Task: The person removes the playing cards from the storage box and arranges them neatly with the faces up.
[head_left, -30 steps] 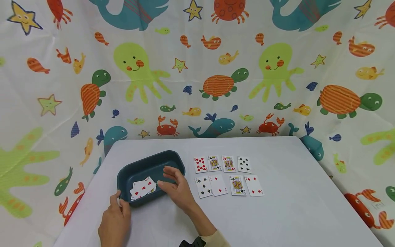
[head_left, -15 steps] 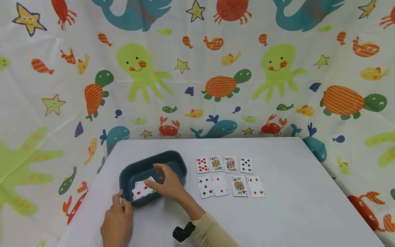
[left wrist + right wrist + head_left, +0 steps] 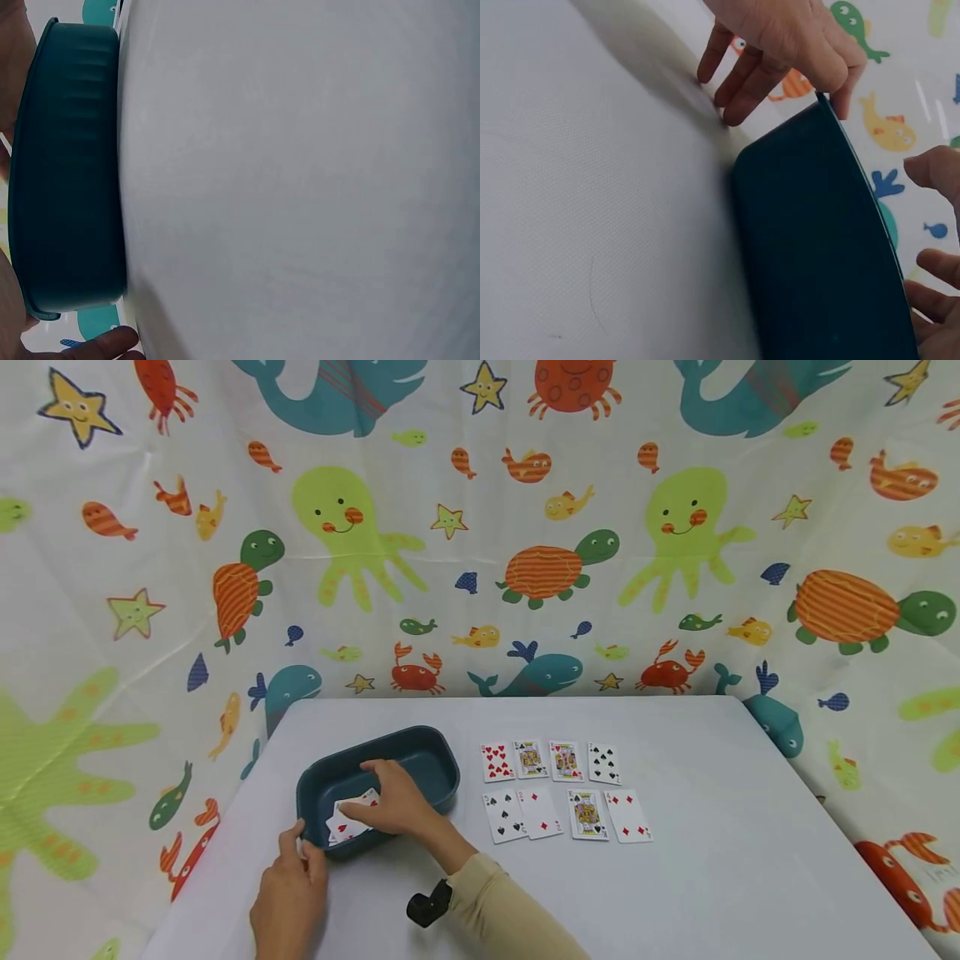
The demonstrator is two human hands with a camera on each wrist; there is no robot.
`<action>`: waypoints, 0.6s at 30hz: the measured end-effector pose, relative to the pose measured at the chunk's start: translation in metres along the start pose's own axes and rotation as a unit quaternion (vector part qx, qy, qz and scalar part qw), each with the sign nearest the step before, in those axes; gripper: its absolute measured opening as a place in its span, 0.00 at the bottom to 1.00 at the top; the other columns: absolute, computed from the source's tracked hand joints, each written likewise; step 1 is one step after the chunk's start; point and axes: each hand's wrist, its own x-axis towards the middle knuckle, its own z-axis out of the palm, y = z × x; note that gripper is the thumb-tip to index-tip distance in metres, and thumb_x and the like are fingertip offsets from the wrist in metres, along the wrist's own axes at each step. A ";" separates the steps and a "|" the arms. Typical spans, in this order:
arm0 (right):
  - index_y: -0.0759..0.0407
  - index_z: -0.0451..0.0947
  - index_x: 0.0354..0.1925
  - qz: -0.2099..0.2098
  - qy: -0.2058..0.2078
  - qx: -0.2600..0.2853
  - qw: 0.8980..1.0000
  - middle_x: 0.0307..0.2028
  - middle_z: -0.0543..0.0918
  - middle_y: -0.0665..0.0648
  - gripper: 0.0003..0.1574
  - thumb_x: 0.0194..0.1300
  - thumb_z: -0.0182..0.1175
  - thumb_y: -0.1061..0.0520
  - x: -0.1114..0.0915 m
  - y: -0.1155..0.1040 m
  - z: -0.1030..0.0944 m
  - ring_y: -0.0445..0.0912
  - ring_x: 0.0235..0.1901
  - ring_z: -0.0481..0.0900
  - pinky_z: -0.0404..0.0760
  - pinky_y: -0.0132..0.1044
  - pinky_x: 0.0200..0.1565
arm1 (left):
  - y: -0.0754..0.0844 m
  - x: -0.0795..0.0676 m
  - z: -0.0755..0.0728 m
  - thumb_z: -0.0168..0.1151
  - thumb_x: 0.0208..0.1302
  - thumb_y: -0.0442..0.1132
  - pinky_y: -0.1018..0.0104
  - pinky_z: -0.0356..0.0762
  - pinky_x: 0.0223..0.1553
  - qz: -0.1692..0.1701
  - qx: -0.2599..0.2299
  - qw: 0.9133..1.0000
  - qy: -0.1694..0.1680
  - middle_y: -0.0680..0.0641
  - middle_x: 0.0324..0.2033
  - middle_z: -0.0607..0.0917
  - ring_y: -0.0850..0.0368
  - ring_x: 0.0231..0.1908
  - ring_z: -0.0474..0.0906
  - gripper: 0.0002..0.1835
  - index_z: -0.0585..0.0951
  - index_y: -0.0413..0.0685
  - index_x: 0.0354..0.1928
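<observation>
Right fingers apart — shifted left over cards in tray | left fingers — still gripping it

Right hand, bare: now left of its earlier place, lying over the lower left of the dark teal, rounded oblong tray, hiding more of the white playing cards with red hearts. Beige fabric sleeve: extends further into lower centre. Black wrist-worn device: sits higher, further left.
</observation>
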 end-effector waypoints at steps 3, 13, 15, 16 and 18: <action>0.52 0.72 0.69 0.002 -0.017 -0.028 0.999 0.65 0.76 0.51 0.44 0.61 0.71 0.37 0.004 -0.002 0.002 0.41 0.62 0.74 0.76 0.38 0.60 | 0.000 0.000 -0.001 0.43 0.78 0.42 0.34 0.78 0.36 0.004 0.000 1.000 0.002 0.37 0.30 0.81 0.41 0.31 0.78 0.24 0.61 0.41 0.70; 0.49 0.74 0.67 0.040 -0.044 -0.160 0.985 0.64 0.76 0.49 0.51 0.52 0.73 0.30 0.013 -0.015 0.019 0.42 0.59 0.74 0.80 0.37 0.53 | -0.002 -0.001 -0.002 0.43 0.78 0.42 0.44 0.75 0.25 0.015 -0.003 1.000 0.017 0.38 0.29 0.81 0.44 0.28 0.76 0.22 0.64 0.41 0.69; 0.47 0.74 0.67 0.056 -0.046 -0.191 0.979 0.63 0.76 0.49 0.52 0.50 0.74 0.28 0.015 -0.018 0.023 0.41 0.58 0.73 0.80 0.37 0.53 | -0.002 -0.001 -0.002 0.43 0.78 0.42 0.44 0.75 0.25 0.016 -0.004 1.000 0.015 0.38 0.28 0.81 0.45 0.27 0.75 0.22 0.63 0.41 0.68; 0.46 0.74 0.67 0.063 -0.048 -0.205 0.976 0.63 0.76 0.48 0.53 0.49 0.74 0.27 0.016 -0.019 0.025 0.41 0.58 0.73 0.80 0.37 0.53 | -0.002 -0.001 -0.001 0.43 0.78 0.42 0.44 0.75 0.25 0.017 -0.005 1.000 0.014 0.38 0.28 0.81 0.45 0.27 0.75 0.22 0.63 0.41 0.68; 0.45 0.74 0.67 0.074 -0.054 -0.226 0.970 0.63 0.76 0.48 0.53 0.48 0.74 0.26 0.018 -0.021 0.027 0.41 0.58 0.73 0.79 0.38 0.54 | -0.002 -0.001 -0.001 0.43 0.79 0.42 0.43 0.76 0.26 0.019 -0.005 1.000 0.012 0.38 0.28 0.81 0.46 0.26 0.75 0.22 0.63 0.41 0.69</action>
